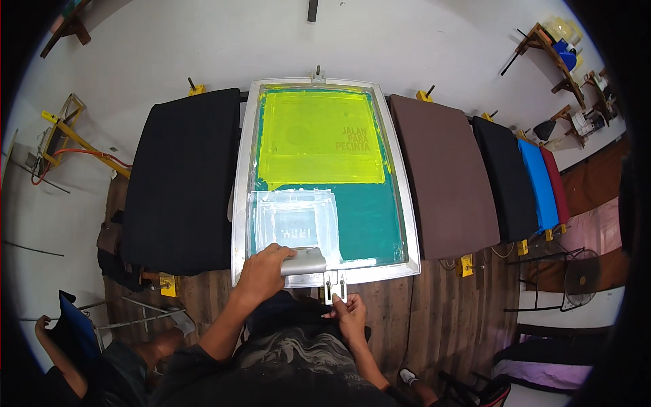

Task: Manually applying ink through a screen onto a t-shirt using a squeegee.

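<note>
Leftward, has black cloth at centre left. At lower centre, grips a squeegee with tightly curled fingers of the left hand, over the mid-picture screen. Touches a bracket with half-bent fingers of the right hand; cannot tell whether gripping. Has brown cloth at centre right.

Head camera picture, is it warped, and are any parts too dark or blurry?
Head view: fisheye bending, with the brown covered board curving along its outer edge; head view: solid black fills the corners; head view: the big black covered board shows little surface detail; head view: the left hand and grey squeegee show no obvious motion blur.
</note>
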### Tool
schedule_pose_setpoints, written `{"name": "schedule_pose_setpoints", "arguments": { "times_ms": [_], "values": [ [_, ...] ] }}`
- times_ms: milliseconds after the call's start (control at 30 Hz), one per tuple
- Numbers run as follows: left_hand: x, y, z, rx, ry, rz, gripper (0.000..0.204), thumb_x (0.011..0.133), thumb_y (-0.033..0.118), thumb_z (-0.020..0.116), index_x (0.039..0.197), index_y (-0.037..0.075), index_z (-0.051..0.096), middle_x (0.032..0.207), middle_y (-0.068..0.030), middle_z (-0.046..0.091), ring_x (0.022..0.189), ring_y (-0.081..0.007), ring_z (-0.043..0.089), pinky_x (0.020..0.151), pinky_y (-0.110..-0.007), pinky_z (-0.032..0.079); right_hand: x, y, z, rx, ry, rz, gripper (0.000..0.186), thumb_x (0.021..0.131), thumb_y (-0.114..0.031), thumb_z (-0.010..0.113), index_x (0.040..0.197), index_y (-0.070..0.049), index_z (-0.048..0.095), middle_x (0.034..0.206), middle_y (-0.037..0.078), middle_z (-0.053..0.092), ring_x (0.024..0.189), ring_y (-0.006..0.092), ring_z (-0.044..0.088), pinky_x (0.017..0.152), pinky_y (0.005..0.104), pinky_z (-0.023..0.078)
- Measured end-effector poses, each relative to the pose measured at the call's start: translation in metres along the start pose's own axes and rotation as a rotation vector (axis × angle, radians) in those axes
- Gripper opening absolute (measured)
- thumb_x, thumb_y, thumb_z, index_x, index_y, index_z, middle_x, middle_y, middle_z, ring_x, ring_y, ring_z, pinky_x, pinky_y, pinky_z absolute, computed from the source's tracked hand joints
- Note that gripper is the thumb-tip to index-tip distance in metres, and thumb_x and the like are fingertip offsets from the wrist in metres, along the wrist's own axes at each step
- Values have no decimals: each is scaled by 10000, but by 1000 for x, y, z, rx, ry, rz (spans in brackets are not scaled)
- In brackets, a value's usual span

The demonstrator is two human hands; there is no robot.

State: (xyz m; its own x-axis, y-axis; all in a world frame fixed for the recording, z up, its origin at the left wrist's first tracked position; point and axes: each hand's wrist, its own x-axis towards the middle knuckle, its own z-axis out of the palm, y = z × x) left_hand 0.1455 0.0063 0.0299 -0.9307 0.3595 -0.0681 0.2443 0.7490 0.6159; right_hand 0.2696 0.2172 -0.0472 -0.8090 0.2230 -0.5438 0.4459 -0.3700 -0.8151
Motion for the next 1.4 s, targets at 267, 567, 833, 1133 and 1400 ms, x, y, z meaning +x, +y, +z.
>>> {"name": "schedule_pose_setpoints", "arguments": {
  "times_ms": [267, 567, 833, 1133, 1400],
  "values": [
    [2, 1, -3, -17, -50, -65, 427, 694, -67, 674, 1100, 67, 684, 1000, -136, 668, 922, -350, 664, 809, -407, 540, 2, 0, -5, -15, -37, -27, 277, 940, -108, 681, 870, -49, 419, 723, 44, 536, 580, 107, 568, 597, 355, 611],
    [-1, -12, 12, -43, -21, -33, 434, 720, -71, 644, 1124, 87, 659, 1025, -141, 650, 904, -391, 659, 782, -459, 543, 7, 11, -21, -224, -87, 16, 288, 959, -257, 672, 1014, -2, 551, 784, 74, 626, 691, 137, 651, 647, 290, 553],
    [-2, -12, 16, -34, -41, -67, 465, 711, -74, 656, 1146, 91, 656, 1074, -131, 653, 975, -364, 652, 831, -423, 538, -14, -136, 47, -1171, -201, -553, 373, 855, -185, 708, 1154, 13, 605, 1026, 204, 640, 955, 397, 630, 771, 484, 505],
    [3, -16, 19, -10, 12, 34, 360, 727, -63, 621, 1062, 60, 668, 950, -184, 652, 874, -406, 649, 757, -499, 526, 63, -91, 103, -1515, -439, -778, 292, 705, -33, 703, 985, -45, 623, 987, 148, 653, 944, 340, 647, 763, 452, 541],
    [40, -28, -10, -39, -351, -24, 233, 715, 53, 663, 932, 99, 736, 861, -186, 714, 859, -381, 689, 799, -459, 547, 77, -122, 117, -1560, -546, -589, 225, 626, -29, 741, 839, -14, 669, 810, 217, 688, 803, 403, 680, 742, 472, 556]
  ]
}}
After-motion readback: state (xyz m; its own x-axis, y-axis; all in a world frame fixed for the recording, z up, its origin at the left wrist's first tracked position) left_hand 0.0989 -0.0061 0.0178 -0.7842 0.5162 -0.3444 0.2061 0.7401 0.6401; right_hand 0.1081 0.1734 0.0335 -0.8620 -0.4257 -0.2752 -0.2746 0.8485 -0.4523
